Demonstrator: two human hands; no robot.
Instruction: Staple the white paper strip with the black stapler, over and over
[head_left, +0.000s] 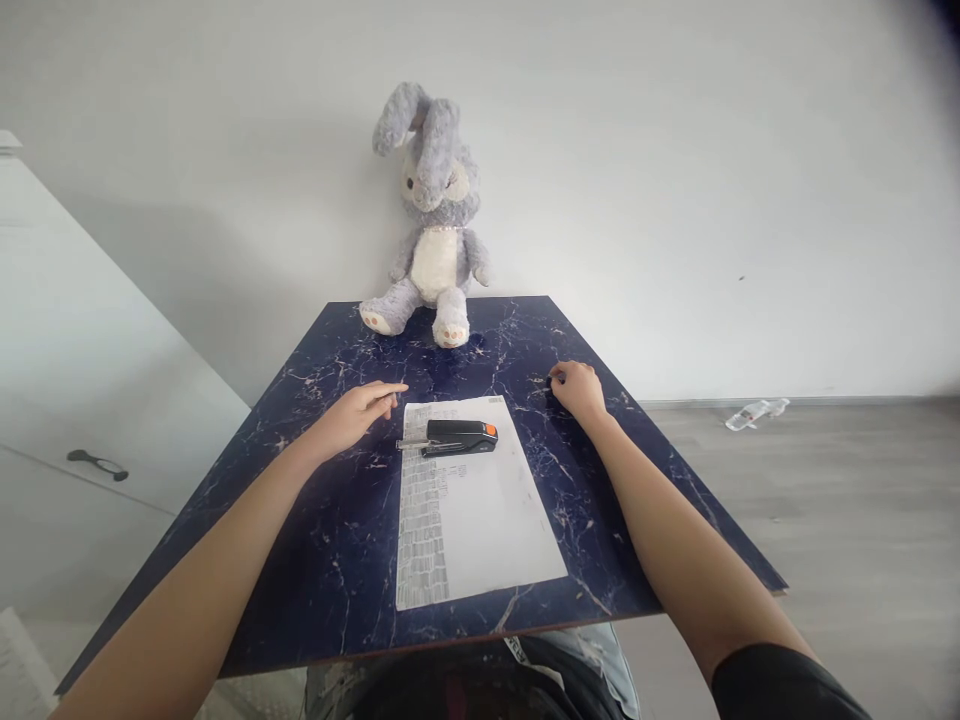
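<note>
A black stapler point(461, 436) with an orange patch lies on the upper part of a sheet of paper point(495, 520). Its metal staple rail point(411, 444) sticks out to the left past the paper's edge. Printed or written lines fill the sheet's left side. My left hand point(358, 412) hovers or rests just left of the stapler, index finger stretched out, and holds nothing. To the right of the paper, my right hand point(576, 388) is curled closed over the table; whatever is between its fingertips is too small or dark to make out.
A grey plush rabbit point(436, 262) sits at the back of the blue marbled table point(337, 560), against the wall. On the left stands a white cabinet with a dark handle point(97, 464). A clear plastic object point(756, 413) lies on the floor to the right.
</note>
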